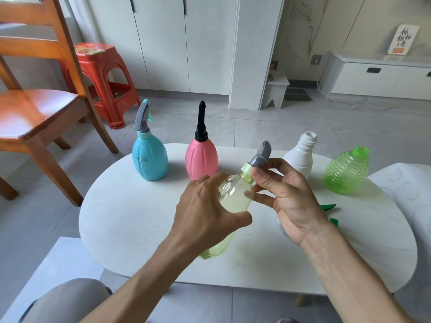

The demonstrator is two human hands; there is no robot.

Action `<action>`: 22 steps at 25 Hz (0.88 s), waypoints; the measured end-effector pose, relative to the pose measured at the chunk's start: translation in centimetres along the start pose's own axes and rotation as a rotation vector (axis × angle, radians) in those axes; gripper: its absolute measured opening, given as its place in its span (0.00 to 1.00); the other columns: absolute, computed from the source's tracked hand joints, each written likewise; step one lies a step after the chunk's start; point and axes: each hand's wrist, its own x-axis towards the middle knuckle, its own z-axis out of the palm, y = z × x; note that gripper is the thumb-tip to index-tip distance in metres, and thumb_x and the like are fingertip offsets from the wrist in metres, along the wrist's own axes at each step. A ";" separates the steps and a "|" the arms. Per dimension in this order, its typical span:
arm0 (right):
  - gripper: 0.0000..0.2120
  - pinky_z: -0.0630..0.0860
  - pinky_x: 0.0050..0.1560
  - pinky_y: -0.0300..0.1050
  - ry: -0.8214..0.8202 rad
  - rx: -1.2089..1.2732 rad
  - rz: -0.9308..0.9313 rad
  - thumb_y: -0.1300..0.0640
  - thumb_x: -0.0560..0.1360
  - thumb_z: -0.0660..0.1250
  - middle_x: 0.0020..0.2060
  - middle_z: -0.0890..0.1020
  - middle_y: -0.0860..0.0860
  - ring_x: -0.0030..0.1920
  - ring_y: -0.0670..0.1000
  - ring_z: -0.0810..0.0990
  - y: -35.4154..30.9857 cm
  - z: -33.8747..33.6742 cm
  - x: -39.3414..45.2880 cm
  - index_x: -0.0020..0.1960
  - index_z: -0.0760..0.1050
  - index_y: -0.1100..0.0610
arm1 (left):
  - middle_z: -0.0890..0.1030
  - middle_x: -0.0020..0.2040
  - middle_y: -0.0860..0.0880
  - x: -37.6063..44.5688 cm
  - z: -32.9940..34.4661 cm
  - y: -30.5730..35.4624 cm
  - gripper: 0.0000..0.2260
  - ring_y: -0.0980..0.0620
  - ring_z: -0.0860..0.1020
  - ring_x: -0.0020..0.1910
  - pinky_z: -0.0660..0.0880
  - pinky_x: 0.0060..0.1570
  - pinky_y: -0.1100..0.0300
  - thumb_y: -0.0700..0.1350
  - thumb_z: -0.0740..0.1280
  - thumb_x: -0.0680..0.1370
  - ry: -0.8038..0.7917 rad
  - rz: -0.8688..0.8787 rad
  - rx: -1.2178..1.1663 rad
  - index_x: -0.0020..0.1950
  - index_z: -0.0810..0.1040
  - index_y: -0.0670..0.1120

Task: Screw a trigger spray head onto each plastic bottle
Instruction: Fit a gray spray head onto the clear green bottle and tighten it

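My left hand (205, 210) grips a pale yellow-green translucent bottle (235, 197), tilted over the white table (130, 220). My right hand (286, 194) pinches the collar of the grey trigger spray head (261, 157) that sits on its neck. A blue bottle (150, 157) with a grey and teal spray head and a pink bottle (201, 159) with a black spray head stand at the back of the table. A white bottle (300, 155) and a ribbed green bottle (346, 171) stand at the back right with open necks. A green spray head (328, 207) lies partly hidden behind my right wrist.
A wooden chair (42, 108) stands to the left, with a red plastic stool (102, 73) behind it. White cabinets line the far wall. A white cushion (410, 194) adjoins the table on the right. My knee in grey fabric (70, 297) shows at the bottom left.
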 end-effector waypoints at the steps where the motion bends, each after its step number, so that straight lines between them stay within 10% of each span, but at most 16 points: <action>1: 0.16 0.82 0.48 0.53 0.038 0.019 -0.010 0.56 0.66 0.75 0.36 0.83 0.50 0.33 0.49 0.76 0.1 0.2 0.0 0.49 0.74 0.58 | 0.76 0.44 0.58 0.0 0.2 0.1 0.32 0.52 0.74 0.48 0.73 0.44 0.57 0.62 0.72 0.59 0.027 0.015 0.021 0.62 0.77 0.58; 15: 0.07 0.76 0.48 0.50 0.175 0.070 0.051 0.54 0.71 0.75 0.43 0.84 0.48 0.47 0.49 0.81 2.9 2.4 -0.1 0.48 0.80 0.52 | 0.76 0.48 0.48 0.5 4.4 -1.9 0.27 0.43 0.72 0.45 0.69 0.37 0.53 0.60 0.68 0.63 0.230 0.059 0.279 0.58 0.74 0.49; 22: 0.18 0.77 0.57 0.55 0.112 -0.031 -0.017 0.55 0.69 0.75 0.47 0.83 0.55 0.49 0.48 0.81 2.0 1.1 -0.3 0.52 0.78 0.66 | 0.76 0.63 0.56 0.9 1.5 -2.3 0.36 0.58 0.74 0.59 0.74 0.52 0.64 0.48 0.73 0.63 -0.443 -0.149 -0.464 0.70 0.67 0.58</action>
